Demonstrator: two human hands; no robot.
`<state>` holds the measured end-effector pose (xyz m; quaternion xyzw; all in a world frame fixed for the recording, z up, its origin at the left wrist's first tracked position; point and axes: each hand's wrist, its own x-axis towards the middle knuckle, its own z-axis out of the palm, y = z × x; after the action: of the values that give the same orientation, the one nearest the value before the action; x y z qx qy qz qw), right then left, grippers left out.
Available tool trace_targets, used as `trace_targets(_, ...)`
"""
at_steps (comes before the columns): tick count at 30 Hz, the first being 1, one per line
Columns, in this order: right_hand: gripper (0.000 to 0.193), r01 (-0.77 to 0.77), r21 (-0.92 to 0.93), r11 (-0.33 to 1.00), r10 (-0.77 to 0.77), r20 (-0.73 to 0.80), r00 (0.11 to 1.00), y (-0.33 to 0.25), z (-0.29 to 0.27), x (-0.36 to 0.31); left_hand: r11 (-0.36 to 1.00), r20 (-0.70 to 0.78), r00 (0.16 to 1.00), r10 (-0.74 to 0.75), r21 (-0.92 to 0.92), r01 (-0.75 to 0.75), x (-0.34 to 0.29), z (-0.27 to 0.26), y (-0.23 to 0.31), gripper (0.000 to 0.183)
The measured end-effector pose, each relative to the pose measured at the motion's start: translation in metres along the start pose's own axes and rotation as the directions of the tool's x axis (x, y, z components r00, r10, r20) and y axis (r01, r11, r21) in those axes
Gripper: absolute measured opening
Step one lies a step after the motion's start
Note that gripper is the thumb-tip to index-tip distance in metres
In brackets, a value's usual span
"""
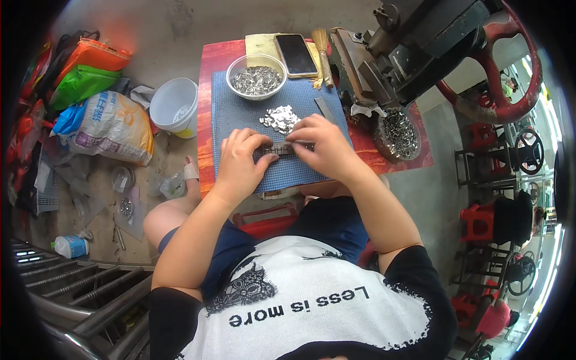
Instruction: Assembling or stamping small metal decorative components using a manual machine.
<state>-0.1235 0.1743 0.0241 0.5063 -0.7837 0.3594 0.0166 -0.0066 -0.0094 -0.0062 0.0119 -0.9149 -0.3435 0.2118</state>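
On a blue ribbed mat (pixel 228 111) lies a small dark slotted metal bar (pixel 279 149), between my two hands. My left hand (pixel 240 161) pinches the bar's left end with thumb and forefinger. My right hand (pixel 324 146) is closed over the right end, its fingertips pressed together; whatever they hold is too small to make out. Just beyond the bar sits a loose pile of small whitish metal pieces (pixel 279 119). Farther back, a white bowl (pixel 230 84) contains many small shiny metal parts. A flat metal strip (pixel 324 109) lies beyond my right hand.
A phone (pixel 296 54) and a straw brush (pixel 325 65) lie at the table's back. On the right stands a machine with a red handwheel (pixel 493 66), near a bowl of metal parts (pixel 398 135). Left of the table are a white bucket (pixel 174 103) and a sack (pixel 114 129).
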Motion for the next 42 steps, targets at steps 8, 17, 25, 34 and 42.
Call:
trace_targets(8,0.019,-0.120,-0.049,0.992,0.118,-0.043,0.992,0.017,-0.007,-0.018,1.000,-0.086,0.996,0.028,-0.004,-0.029,0.024,-0.019,0.005,0.028)
trace_targets(17,0.023,-0.075,0.099,0.992,0.093,-0.200,0.975,0.021,-0.046,0.042,0.802,0.282,0.949,-0.139,0.594,-0.060,0.145,-0.054,-0.018,0.041)
trace_targets(25,0.024,-0.042,0.166,0.985,0.099,-0.351,0.931,0.058,-0.020,0.146,0.883,0.335,0.926,-0.176,0.470,-0.002,0.167,-0.019,-0.029,0.029)
trace_targets(34,0.014,-0.016,0.070,0.997,0.037,-0.297,0.954,0.073,0.007,0.128,0.934,0.083,0.993,-0.084,0.354,0.049,0.149,-0.010,-0.038,0.018)
trace_targets(42,0.020,0.035,-0.021,0.999,-0.037,-0.138,0.990,0.079,0.016,0.124,0.963,0.002,0.999,0.038,0.268,-0.037,0.140,-0.006,-0.042,0.015)
